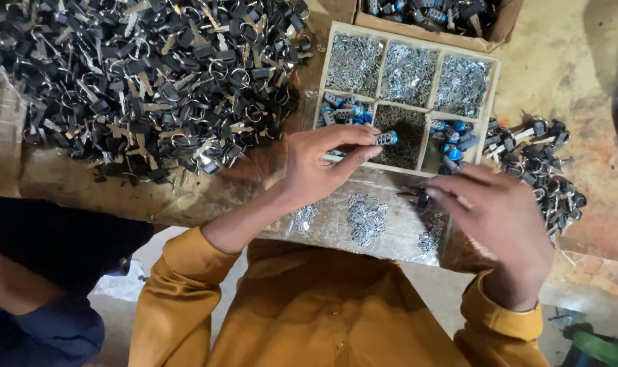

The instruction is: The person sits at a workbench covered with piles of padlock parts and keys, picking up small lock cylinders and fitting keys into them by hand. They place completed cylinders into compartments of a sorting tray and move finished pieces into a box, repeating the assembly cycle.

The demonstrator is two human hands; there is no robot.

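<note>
A person in a mustard-yellow shirt (309, 319) leans over a worn workbench (581, 224), seen from above. Nearest them, small clusters of silvery metal bits (367, 217) lie on a clear plastic sheet (336, 228) at the bench edge. The right hand (499, 231) hovers just beyond, back upward, fingers curled over a small dark part (418, 197); whether it actually grips that part cannot be told. The left hand (322, 166) pinches a small blue-capped cylinder (386, 138) between thumb and fingertips, holding it just over the near edge of a wooden divided tray (377, 42).

Keeping that pinch firm and the piece low over the tray would seem wise, since a dropped piece could vanish among the loose parts.

The tray's compartments hold silvery pieces, dark pins and more blue cylinders. To the right, a small cluster of black-headed keys (540, 163) crowds the tray; to the far left spreads a great heap of keys on rings (139, 75). A cardboard box (452, 20) sits beyond. Open room is scarce, mostly bare bench at far right.
</note>
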